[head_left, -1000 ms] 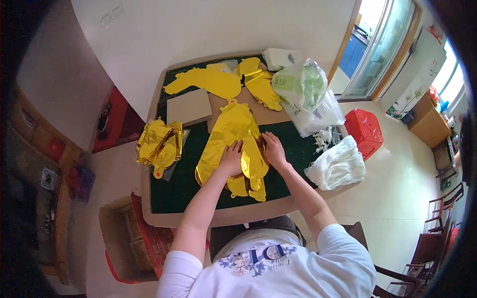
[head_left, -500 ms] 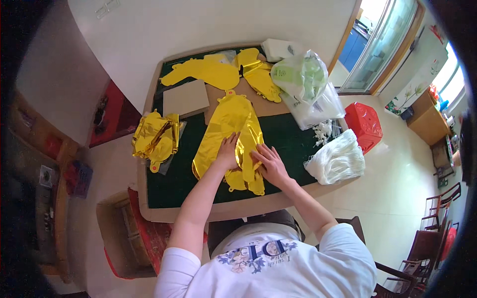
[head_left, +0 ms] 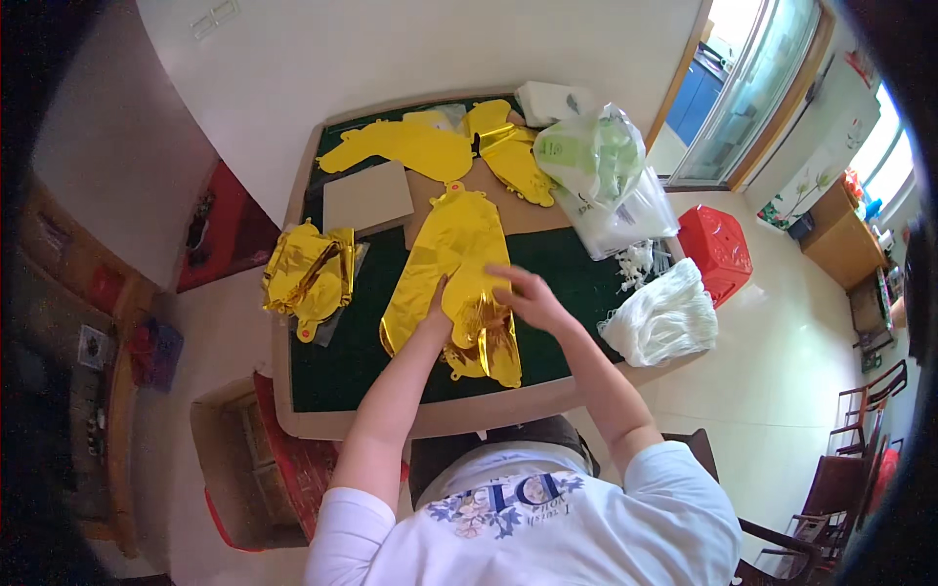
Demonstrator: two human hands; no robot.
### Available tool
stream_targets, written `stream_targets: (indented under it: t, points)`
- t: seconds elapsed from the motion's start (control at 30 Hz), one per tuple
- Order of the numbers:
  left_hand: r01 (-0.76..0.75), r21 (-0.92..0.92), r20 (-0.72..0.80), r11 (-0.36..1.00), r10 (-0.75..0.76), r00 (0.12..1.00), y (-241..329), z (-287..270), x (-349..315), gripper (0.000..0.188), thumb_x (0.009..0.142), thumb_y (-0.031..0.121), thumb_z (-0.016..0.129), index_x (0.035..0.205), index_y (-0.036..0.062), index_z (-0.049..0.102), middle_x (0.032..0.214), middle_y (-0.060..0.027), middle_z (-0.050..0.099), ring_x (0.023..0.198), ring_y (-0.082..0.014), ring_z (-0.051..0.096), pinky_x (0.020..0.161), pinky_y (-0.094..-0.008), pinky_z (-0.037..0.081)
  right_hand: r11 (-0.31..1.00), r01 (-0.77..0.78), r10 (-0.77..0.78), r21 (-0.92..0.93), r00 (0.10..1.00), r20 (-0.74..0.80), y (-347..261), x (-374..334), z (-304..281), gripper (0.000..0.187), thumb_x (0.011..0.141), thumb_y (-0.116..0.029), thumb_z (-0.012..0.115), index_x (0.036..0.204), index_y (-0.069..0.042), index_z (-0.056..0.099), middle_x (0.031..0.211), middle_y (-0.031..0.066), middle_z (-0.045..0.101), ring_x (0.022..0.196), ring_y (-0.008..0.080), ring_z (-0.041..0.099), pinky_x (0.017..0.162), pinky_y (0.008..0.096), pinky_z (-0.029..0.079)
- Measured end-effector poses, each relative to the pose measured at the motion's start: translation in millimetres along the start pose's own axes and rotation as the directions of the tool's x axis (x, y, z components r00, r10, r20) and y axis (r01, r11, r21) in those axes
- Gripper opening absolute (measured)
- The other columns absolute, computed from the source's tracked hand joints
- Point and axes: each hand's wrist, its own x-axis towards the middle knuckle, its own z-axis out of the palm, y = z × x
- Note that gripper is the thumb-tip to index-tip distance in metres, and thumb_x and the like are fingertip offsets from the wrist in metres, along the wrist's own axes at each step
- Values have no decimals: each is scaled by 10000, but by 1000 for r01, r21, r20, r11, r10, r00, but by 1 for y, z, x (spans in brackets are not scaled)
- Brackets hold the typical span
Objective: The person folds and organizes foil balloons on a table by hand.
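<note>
A flat, gold foil balloon (head_left: 454, 234) lies lengthwise on the green table top in front of me, its near part folded over and creased. My left hand (head_left: 439, 309) stands edge-on at the left side of the fold, gripping the foil; some of its fingers are hidden by it. Over the right side of the fold is my right hand (head_left: 532, 301), fingers apart and slightly blurred, with nothing held in them. To the left sits a stack of folded gold foil balloons (head_left: 308, 269). More flat gold foil balloons (head_left: 415, 146) are spread at the far side.
A beige square board (head_left: 367, 197) lies at the far left of the table. Clear plastic bags (head_left: 625, 220) and a bundle of white string (head_left: 664, 317) are on the right. A red stool (head_left: 716, 249) stands beyond the table; an open cardboard box (head_left: 234, 459) is lower left.
The near part of the balloon is now folded over from the right toward the left hand. My right hand has lifted off the foil, and my left hand has turned edge-on.
</note>
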Motion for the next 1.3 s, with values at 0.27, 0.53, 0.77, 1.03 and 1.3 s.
stream_targets:
  t: [0.27, 0.53, 0.77, 1.03, 1.3]
  points:
    - [11, 0, -210, 1000, -11, 978, 5, -6, -19, 692, 861, 441, 527, 1454, 149, 320, 1520, -107, 267, 1418, -276, 194, 1154, -431, 157, 815, -97, -112, -572, 941, -319, 80, 30, 25, 396, 915, -79, 476, 1306, -17, 484, 1324, 205, 506, 1255, 354, 453, 1059, 459, 345]
    - [-41, -10, -281, 999, 37, 959, 2, -3, -22, 839, 737, 463, 658, 1450, 162, 333, 1524, -126, 246, 1416, -300, 176, 1153, -457, 155, 942, -149, -10, -301, 883, -470, 70, 11, 12, 450, 847, 43, 454, 1284, -38, 521, 1317, 204, 514, 1221, 364, 476, 1046, 405, 365]
    - [-25, 31, -179, 999, 30, 983, 6, -6, -13, 758, 799, 504, 583, 1449, 199, 339, 1530, -93, 254, 1422, -283, 174, 1157, -449, 145, 803, -140, -21, -579, 965, -261, 58, -40, 21, 505, 749, 94, 474, 1203, -75, 620, 1383, 176, 462, 1324, 343, 382, 1101, 504, 280]
    - [-170, -926, -184, 337, -12, 983, -6, 14, -3, 827, 836, 709, 393, 1465, 180, 300, 1535, -35, 271, 1414, -248, 223, 1161, -424, 129, 857, -99, -10, -506, 978, -209, 56, -48, 28, 502, 730, 105, 481, 1177, -69, 631, 1366, 158, 483, 1332, 315, 379, 1120, 511, 253]
    - [-34, 206, -156, 978, 67, 985, 10, 2, 1, 1015, 697, 827, 466, 1461, 177, 313, 1512, -57, 314, 1404, -251, 252, 1164, -409, 138, 879, -97, -27, -467, 968, -250, 55, -54, 23, 495, 760, 99, 463, 1176, -104, 638, 1354, 137, 503, 1315, 299, 408, 1109, 519, 260]
